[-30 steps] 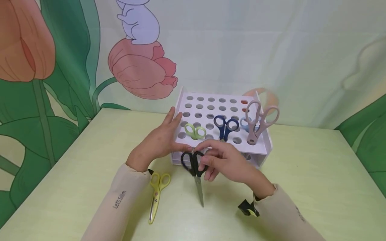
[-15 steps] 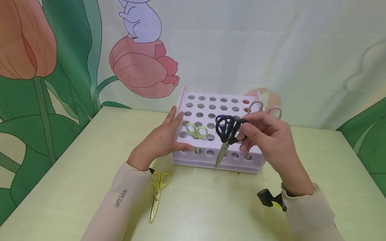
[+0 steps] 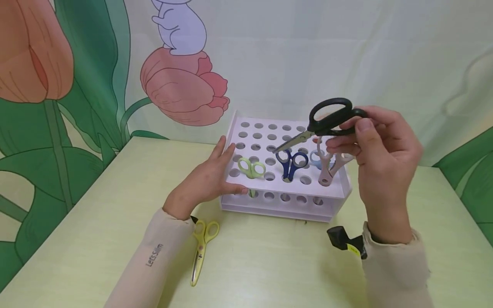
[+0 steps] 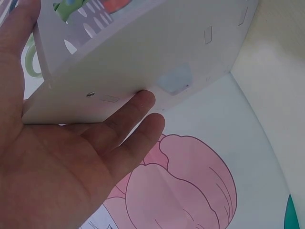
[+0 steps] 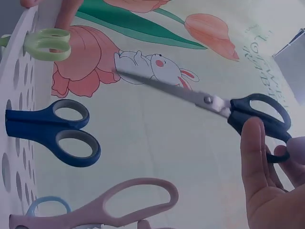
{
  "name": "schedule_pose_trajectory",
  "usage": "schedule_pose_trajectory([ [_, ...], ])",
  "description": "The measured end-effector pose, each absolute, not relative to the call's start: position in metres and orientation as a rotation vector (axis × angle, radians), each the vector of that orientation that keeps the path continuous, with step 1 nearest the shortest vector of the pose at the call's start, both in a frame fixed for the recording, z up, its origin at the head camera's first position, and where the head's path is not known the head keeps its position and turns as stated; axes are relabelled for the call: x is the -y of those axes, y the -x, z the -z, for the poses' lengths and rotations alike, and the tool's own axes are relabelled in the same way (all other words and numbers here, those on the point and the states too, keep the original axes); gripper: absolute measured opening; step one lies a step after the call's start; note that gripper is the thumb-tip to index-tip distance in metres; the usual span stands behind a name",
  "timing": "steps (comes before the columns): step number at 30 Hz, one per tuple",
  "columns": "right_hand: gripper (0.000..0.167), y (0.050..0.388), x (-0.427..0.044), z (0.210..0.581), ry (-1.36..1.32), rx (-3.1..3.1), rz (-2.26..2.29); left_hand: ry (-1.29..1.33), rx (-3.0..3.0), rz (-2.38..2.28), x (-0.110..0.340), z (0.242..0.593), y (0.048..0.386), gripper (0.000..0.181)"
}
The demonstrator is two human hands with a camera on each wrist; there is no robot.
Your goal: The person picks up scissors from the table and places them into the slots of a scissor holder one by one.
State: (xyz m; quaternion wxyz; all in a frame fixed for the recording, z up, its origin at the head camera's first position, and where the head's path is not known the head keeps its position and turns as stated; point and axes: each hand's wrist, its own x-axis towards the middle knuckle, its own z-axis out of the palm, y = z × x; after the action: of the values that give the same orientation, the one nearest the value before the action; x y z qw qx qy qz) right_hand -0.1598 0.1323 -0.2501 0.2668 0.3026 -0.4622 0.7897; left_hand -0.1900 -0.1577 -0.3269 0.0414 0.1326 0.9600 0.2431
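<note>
My right hand (image 3: 389,158) holds black-handled scissors (image 3: 332,121) by their loops, above the right part of a white rack (image 3: 312,191) with rows of round holes. Their blades point left and down, over the rack. My left hand (image 3: 198,184) rests at the rack's front left corner, thumb on the front edge, straight fingers against the outer side panel (image 4: 143,62). Navy scissors (image 3: 287,167), light green scissors (image 3: 251,172), pink scissors (image 3: 325,176) and light blue scissors (image 3: 316,161) stand handle-up in the rack. The pink pair partly covers the light blue pair.
Yellow scissors (image 3: 198,261) lie on the pale table (image 3: 269,265), in front of the rack near my left forearm. A backdrop with printed tulips (image 3: 185,85) and a rabbit hangs directly behind the rack. A black wrist camera (image 3: 339,238) juts from my right sleeve.
My right hand has raised the black-handled scissors from in front of the rack, up and to the right. The blades have swung from downward to leftward. My left hand stays at the rack.
</note>
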Motion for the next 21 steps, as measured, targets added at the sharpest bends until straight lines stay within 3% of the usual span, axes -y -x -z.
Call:
schedule_pose_trajectory([
  [21, 0.018, 0.187, -0.107, 0.284, -0.515, 2.015, -1.443, -0.394, -2.932, -0.748, 0.158, 0.327, 0.189, 0.121],
])
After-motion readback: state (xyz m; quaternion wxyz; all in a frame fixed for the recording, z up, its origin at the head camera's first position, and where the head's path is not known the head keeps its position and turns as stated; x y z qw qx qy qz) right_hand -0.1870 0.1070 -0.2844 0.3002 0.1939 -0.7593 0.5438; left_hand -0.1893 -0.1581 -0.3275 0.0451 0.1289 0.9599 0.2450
